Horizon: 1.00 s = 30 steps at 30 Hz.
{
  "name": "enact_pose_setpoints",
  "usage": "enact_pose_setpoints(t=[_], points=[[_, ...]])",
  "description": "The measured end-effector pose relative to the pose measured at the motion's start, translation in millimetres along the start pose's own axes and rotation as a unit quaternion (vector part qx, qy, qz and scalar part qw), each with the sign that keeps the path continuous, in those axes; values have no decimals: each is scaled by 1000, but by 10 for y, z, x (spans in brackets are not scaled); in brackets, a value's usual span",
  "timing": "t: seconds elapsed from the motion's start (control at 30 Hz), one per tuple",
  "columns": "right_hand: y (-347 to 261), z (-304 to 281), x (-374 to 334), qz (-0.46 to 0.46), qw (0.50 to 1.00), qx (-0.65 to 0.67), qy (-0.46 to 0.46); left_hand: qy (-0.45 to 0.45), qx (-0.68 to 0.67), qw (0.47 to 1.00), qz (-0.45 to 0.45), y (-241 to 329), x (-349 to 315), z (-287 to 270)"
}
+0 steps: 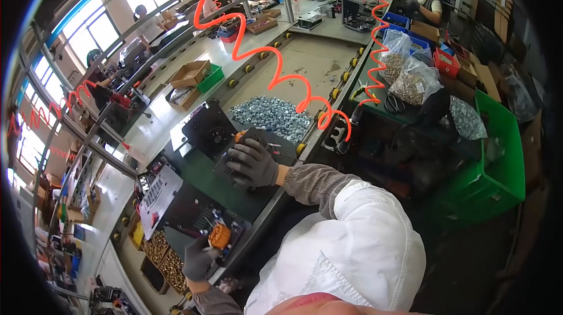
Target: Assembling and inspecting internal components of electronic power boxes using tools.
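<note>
White clothing (363, 244) lies closest; left hand (198, 261) adjoins a black unit (189, 206) with chunky orange coil (220, 236), right hand (255, 163) covers a black part (222, 168); I cannot tell either grip.

Here's the right hand (253, 162) — gloved, back upward, fingers bent, forearm (311, 187) stretched well out — while the left hand (198, 261), gloved too, works lower, its wrist (197, 285) bare.

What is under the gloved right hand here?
Under the right hand is a black machine unit; part of an orange component shows just beyond it. Whatever lies directly beneath the hand is covered and cannot be seen.
</note>
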State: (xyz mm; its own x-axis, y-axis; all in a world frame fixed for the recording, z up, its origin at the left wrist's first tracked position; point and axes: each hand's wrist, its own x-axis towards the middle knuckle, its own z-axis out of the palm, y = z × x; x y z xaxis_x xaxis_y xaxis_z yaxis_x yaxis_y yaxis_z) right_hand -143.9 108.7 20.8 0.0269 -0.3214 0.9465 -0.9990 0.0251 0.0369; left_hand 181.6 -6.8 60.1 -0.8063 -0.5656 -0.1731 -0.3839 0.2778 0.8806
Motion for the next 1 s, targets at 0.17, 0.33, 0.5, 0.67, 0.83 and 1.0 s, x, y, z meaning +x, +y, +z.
enact_pose_setpoints(t=[0.17, 0.33, 0.5, 0.67, 0.83, 1.0], points=[[95, 122, -9, -18, 1000, 1, 3, -14, -70, 997, -37, 177, -346, -198], [-884, 358, 143, -22, 920, 385, -69, 12, -144, 989, -26, 214, -105, -617], [-1258, 1180, 503, 486, 462, 690, -273, -28, 133, 990, -32, 334, 254, -1219], [-1511, 1278, 449, 427, 36, 830, -356, 11, 557, 828, 59, 419, 506, -1178], [-1772, 1173, 444, 410, 243, 834, -279, 116, 731, 577, 344, 739, 730, -1048], [-1597, 1349, 407, 278, 653, 651, -268, 125, 821, 533, 161, 805, 600, -787]])
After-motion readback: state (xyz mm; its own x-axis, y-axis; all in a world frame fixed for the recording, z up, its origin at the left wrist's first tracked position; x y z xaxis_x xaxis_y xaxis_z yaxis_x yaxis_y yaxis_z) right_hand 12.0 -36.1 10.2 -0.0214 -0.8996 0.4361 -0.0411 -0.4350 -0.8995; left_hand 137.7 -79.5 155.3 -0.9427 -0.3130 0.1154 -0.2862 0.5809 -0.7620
